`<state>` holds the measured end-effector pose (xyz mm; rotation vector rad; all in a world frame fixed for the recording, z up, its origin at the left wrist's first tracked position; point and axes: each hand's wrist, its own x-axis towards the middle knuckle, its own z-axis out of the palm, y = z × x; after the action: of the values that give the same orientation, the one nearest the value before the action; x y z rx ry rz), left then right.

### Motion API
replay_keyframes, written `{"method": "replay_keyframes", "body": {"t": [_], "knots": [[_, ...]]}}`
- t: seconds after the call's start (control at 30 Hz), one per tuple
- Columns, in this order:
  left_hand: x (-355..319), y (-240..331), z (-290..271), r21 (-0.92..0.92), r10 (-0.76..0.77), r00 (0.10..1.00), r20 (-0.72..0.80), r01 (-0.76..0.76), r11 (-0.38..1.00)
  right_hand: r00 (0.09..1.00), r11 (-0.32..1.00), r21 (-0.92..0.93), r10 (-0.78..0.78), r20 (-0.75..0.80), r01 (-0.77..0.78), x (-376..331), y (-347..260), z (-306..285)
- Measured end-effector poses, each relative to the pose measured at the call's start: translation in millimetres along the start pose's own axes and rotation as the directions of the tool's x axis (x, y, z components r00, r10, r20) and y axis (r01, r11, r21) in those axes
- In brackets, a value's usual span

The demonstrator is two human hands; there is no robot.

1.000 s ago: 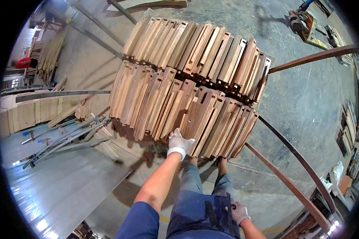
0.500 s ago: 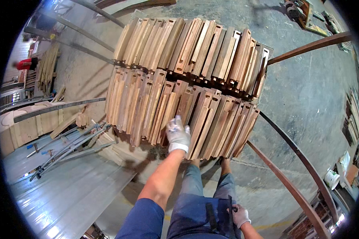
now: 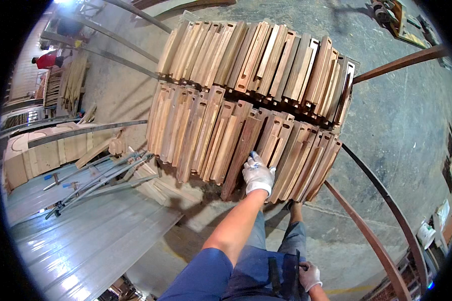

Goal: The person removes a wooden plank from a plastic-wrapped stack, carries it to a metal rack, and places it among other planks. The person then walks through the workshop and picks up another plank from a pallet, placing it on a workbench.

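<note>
Two rows of shaped wooden boards stand on edge on the concrete floor, a far row (image 3: pixel 266 60) and a near row (image 3: pixel 206 135). My left hand (image 3: pixel 257 174), in a white glove, rests on the near row and grips a dark brown board (image 3: pixel 242 150) at its lower end. My right hand (image 3: pixel 309 275), also gloved, hangs by my hip beside a dark pouch on my blue trousers; its fingers are curled with nothing seen in them.
Curved rusty metal bars (image 3: pixel 381 200) arc along the right of the stack. A grey corrugated sheet (image 3: pixel 80 236) lies at lower left with clamps (image 3: pixel 85 180) and wood offcuts on it. More stacked boards (image 3: pixel 70 80) and a person in red (image 3: pixel 47 60) are far left.
My left hand has slid from the near row's front edge up onto the dark board. My head has moved closer, so the stack looks larger. The right hand stays at my hip.
</note>
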<state>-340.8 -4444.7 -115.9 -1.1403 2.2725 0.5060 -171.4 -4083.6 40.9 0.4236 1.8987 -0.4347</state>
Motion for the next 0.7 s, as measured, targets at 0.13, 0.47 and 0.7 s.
{"method": "replay_keyframes", "body": {"t": [0.13,0.47,0.7], "knots": [[7.1,4.5,-7.2,-0.040,-0.096,0.986,0.133,0.102,0.994,1.000,0.999,0.041,-0.010,-0.025,0.011,0.8,5.7,4.7],[-35.6,-34.9,-13.5,-0.278,0.098,0.989,-0.110,-0.125,0.953,1.000,0.999,0.031,-0.027,-0.008,0.027,7.7,7.2,7.1],[-104.4,-58.8,-34.1,-0.176,0.454,0.777,-0.437,-0.568,0.804,0.943,0.885,0.333,-0.329,-0.048,0.326,40.5,-130.0,-49.1]]}}
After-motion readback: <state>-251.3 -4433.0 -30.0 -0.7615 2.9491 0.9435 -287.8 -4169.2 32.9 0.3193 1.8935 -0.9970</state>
